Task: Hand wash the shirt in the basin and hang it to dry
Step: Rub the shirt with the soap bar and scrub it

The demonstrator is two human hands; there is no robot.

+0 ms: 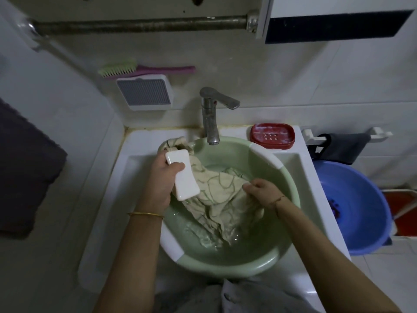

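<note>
A beige shirt (220, 193) with thin green lines lies wet in a green basin (259, 260) that sits in the white sink (126, 177). Part of the shirt drapes over the basin's far left rim. My left hand (160, 184) grips a white bar of soap (182, 175) and holds it against the cloth at the basin's left side. My right hand (262, 192) pinches a fold of the shirt near the basin's right side. Shallow water stands in the bottom of the basin.
A chrome tap (212, 116) rises behind the basin, with a red soap dish (272, 135) to its right. A blue basin (354, 208) sits lower right. A brush (119, 68) rests on a wall box, below a metal rail (140, 24). A dark towel (24, 172) hangs left.
</note>
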